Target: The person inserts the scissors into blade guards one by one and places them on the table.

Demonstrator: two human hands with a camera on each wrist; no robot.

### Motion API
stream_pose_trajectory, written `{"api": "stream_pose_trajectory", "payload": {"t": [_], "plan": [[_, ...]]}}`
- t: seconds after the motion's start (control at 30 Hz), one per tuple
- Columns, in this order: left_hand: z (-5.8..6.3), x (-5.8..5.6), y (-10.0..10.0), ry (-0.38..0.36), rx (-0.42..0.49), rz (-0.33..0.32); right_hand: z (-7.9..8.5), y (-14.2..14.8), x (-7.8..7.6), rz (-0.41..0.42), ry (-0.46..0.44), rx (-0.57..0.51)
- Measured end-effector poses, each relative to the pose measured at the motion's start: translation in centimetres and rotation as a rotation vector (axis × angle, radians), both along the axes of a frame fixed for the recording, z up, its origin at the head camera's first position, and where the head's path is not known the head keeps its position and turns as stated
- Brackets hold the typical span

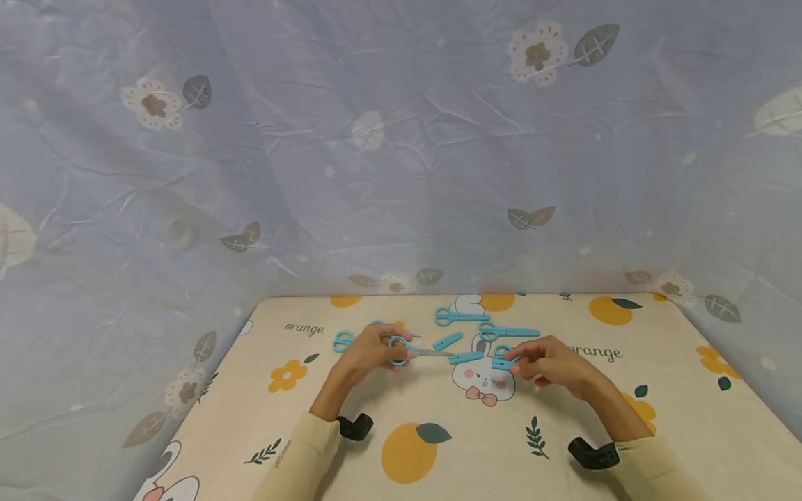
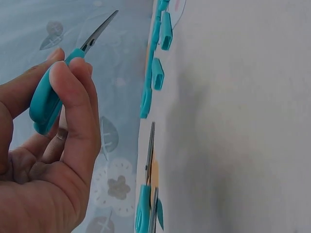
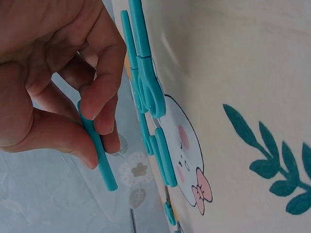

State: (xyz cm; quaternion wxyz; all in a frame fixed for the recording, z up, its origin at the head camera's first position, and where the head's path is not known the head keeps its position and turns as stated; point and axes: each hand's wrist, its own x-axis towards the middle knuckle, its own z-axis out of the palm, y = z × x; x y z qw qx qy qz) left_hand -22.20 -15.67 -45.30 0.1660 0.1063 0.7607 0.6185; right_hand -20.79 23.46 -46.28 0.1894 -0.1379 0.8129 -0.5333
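Observation:
My left hand (image 1: 372, 348) grips a small pair of scissors (image 1: 398, 351) by its blue handle loops, the bare metal blades pointing right. The left wrist view shows these scissors (image 2: 43, 104) pinched between thumb and fingers, above the table. A blue blade cover (image 3: 103, 160) is pinched between the thumb and fingertips of my right hand (image 1: 551, 362). That cover is raised off the cloth, right of the scissor tips and apart from them. Two loose blue covers (image 1: 466, 358) (image 1: 447, 341) lie between the hands.
Two covered scissors (image 1: 462, 316) (image 1: 510, 332) lie at the back. Beside my left hand are uncovered scissors (image 1: 342, 341), partly hidden by it. Another blue handle (image 1: 502, 351) shows behind the right hand's cover. A patterned cloth (image 1: 476, 452) covers the table; a patterned curtain (image 1: 401, 174) hangs behind.

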Motion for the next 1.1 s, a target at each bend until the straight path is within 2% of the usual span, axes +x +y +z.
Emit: {"api": "stream_pose_trajectory", "payload": {"t": [0.4,0.7,1.1], "plan": [[0.1,-0.3,1.6,0.005,0.039,-0.011,0.3,-1.0,-0.1,0.010,0.024,-0.013],[0.2,-0.3,2.5,0.002,0.064,-0.021,0.4,-1.2,-0.4,-0.007,0.017,-0.005],[0.6,-0.3,3.5,0.007,0.079,-0.057,0.4,-1.5,-0.5,-0.030,-0.015,-0.059]]}}
